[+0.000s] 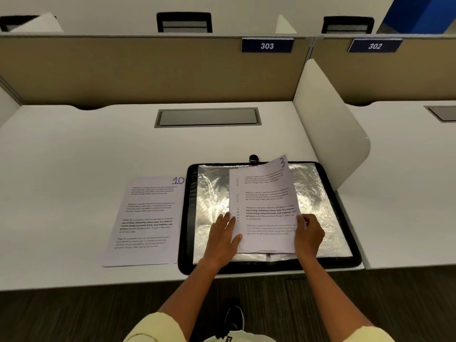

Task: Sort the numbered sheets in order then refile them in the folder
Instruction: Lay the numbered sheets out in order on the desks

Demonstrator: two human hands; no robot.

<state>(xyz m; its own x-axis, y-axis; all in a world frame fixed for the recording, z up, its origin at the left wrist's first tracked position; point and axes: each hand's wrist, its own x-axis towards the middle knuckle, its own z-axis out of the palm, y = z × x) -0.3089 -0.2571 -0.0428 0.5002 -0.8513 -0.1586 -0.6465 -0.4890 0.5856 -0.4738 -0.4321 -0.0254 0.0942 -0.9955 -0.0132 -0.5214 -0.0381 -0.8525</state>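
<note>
A white desk [98, 149] fills the view, backed at twelve o'clock by a tan partition [148, 67] carrying blue number plates 303 [267, 45] and 302 [375, 46], with a grey cable hatch [207, 117] set into the top. At the desk's near edge, toward five o'clock of the hatch, an open black-rimmed folder [325, 193] lies flat, its shiny sleeves catching glare. At nine o'clock of the folder, just beside its rim, the sheet marked 10 [145, 220] lies flat on the desk. On the folder sits a stack of sheets [233, 193], and the sheet marked 3 [269, 206] is raised off it, tilted. The left hand [223, 234] lies with straight, spread fingers pressing the stack's lower left corner. The right hand [309, 233] pinches the right edge of the sheet marked 3, thumb on its face, fingers curled behind.
</note>
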